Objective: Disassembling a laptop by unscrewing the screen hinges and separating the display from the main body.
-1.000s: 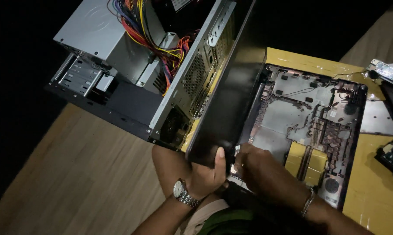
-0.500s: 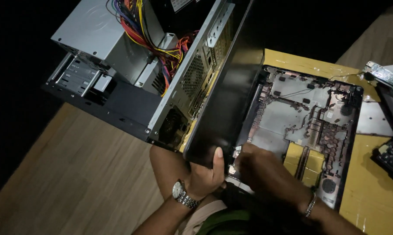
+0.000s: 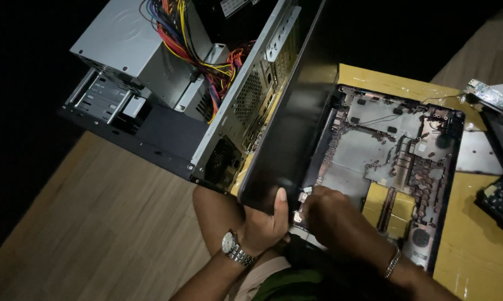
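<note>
Left edge and top of view lost in darkness; open computer case (image 3: 168, 95) cut off at the top, its coloured wires (image 3: 190, 39) running out of sight. Case stands tilted on the wooden floor (image 3: 95, 234). Left hand (image 3: 265, 226), watch on wrist, grips the lower corner of the black side panel (image 3: 293, 128), thumb laid flat on its face, fingers clenched behind and hidden. Right hand (image 3: 332, 220) just beside it, knuckles up, fingers curled down at the near edge of the stripped laptop base (image 3: 390, 150); whether they pinch anything cannot be told. Keyboard (image 3: 502, 198) cut off at right
</note>
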